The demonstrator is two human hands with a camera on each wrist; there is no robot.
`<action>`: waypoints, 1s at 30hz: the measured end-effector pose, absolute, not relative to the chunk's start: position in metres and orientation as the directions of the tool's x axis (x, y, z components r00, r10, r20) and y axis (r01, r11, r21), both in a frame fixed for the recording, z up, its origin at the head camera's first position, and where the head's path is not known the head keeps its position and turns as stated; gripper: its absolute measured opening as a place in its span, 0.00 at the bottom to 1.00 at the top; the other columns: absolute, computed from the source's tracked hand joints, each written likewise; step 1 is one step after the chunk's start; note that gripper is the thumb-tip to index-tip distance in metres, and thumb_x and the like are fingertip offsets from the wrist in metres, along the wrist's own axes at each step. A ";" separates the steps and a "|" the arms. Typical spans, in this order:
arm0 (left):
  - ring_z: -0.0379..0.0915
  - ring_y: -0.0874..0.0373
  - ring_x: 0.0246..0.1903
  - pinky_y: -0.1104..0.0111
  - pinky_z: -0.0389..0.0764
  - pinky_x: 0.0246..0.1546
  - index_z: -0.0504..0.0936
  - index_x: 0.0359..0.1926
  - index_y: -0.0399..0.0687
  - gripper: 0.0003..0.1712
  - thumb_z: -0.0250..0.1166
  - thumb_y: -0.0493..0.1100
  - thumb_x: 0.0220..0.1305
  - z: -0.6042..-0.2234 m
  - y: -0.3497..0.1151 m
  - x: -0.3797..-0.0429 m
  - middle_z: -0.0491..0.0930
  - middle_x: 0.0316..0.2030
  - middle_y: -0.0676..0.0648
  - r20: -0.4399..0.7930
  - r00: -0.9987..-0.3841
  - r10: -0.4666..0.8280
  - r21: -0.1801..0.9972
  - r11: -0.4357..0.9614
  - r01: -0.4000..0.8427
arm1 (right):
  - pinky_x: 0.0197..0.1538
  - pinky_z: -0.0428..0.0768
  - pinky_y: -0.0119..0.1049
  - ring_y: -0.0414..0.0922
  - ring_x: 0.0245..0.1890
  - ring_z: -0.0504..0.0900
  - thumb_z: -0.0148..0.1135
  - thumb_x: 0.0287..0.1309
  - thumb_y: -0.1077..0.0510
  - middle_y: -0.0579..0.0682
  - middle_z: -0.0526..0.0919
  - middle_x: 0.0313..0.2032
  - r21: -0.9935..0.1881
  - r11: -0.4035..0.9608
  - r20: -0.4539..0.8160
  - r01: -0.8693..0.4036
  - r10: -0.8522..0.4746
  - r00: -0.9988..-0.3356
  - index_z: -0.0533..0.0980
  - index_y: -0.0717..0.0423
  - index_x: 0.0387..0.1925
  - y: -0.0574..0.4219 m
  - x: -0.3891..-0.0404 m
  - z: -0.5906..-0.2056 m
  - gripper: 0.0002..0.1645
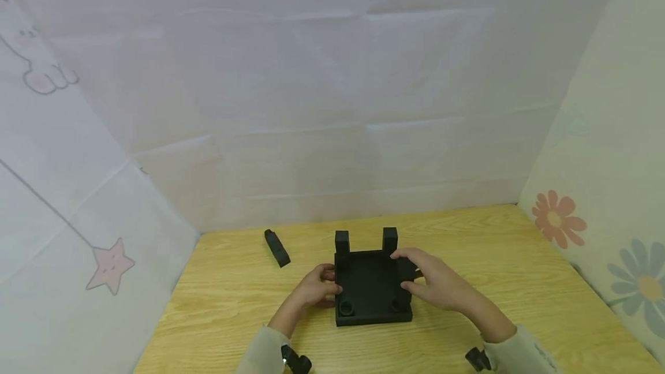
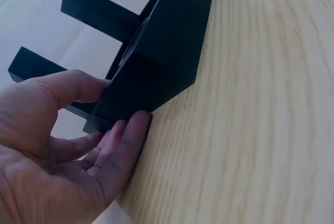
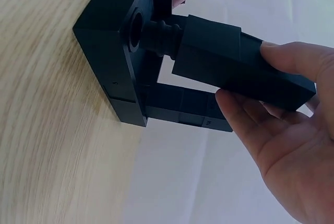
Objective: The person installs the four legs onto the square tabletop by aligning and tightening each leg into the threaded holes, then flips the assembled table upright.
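Note:
A square black tray-like base (image 1: 369, 281) rests on the table, its raised rim facing up. Two black legs stand up from its far corners, the left leg (image 1: 342, 241) and the right leg (image 1: 389, 238). Round sockets show at the near corners, one of them the left socket (image 1: 346, 307). My left hand (image 1: 313, 287) grips the base's left side, thumb on the rim (image 2: 112, 91). My right hand (image 1: 436, 281) holds a loose black leg (image 3: 219, 51) between thumb and fingers. That leg's ribbed end (image 3: 162, 38) points at a round socket (image 3: 135, 30), close to it; contact is unclear.
Another black leg (image 1: 277, 248) lies on the wooden table (image 1: 223, 299), behind and left of the base. Pale cloth walls (image 1: 312, 103) border the table at the back and both sides. Each wrist carries a small black camera, such as the left camera (image 1: 297, 361).

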State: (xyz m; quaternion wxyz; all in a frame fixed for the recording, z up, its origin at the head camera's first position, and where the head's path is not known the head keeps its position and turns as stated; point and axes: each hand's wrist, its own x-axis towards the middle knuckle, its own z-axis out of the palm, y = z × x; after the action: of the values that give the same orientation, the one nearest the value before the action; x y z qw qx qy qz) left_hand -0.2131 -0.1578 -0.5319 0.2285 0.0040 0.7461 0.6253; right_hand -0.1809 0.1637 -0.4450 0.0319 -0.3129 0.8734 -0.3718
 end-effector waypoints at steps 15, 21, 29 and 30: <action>0.79 0.50 0.42 0.54 0.87 0.40 0.59 0.73 0.33 0.43 0.68 0.34 0.59 -0.533 -0.159 -0.213 0.67 0.58 0.34 -0.342 -0.894 0.290 0.933 0.218 -0.286 | 0.58 0.80 0.47 0.53 0.66 0.72 0.68 0.63 0.61 0.50 0.73 0.66 -0.631 0.551 0.156 -0.546 -0.599 -0.786 0.68 0.52 0.67 0.159 -0.181 -0.446 0.33; 0.79 0.50 0.42 0.52 0.87 0.40 0.59 0.73 0.32 0.43 0.68 0.33 0.60 -0.531 -0.157 -0.212 0.67 0.58 0.33 -0.328 -0.897 0.295 0.939 0.209 -0.275 | 0.61 0.78 0.50 0.52 0.66 0.73 0.69 0.63 0.61 0.49 0.74 0.66 -0.611 0.563 0.158 -0.557 -0.603 -0.782 0.68 0.50 0.67 0.157 -0.180 -0.447 0.33; 0.79 0.50 0.42 0.51 0.87 0.40 0.59 0.73 0.31 0.43 0.67 0.33 0.61 -0.531 -0.157 -0.211 0.67 0.57 0.32 -0.324 -0.899 0.294 0.940 0.211 -0.269 | 0.61 0.78 0.51 0.52 0.66 0.73 0.69 0.62 0.62 0.49 0.74 0.65 -0.618 0.571 0.132 -0.540 -0.602 -0.788 0.69 0.53 0.67 0.156 -0.180 -0.449 0.33; 0.79 0.50 0.41 0.52 0.87 0.40 0.59 0.73 0.32 0.42 0.67 0.33 0.60 -0.531 -0.157 -0.211 0.67 0.57 0.32 -0.327 -0.899 0.292 0.939 0.211 -0.273 | 0.62 0.77 0.51 0.53 0.67 0.72 0.69 0.62 0.62 0.49 0.74 0.65 -0.619 0.572 0.127 -0.538 -0.603 -0.787 0.69 0.53 0.67 0.156 -0.180 -0.450 0.33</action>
State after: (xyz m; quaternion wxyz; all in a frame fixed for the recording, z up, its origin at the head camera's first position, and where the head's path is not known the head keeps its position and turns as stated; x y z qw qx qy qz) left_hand -0.2109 -0.1573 -0.5315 0.2251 0.0065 0.7448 0.6281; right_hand -0.1801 0.1559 -0.4504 0.0490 -0.3224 0.8853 -0.3315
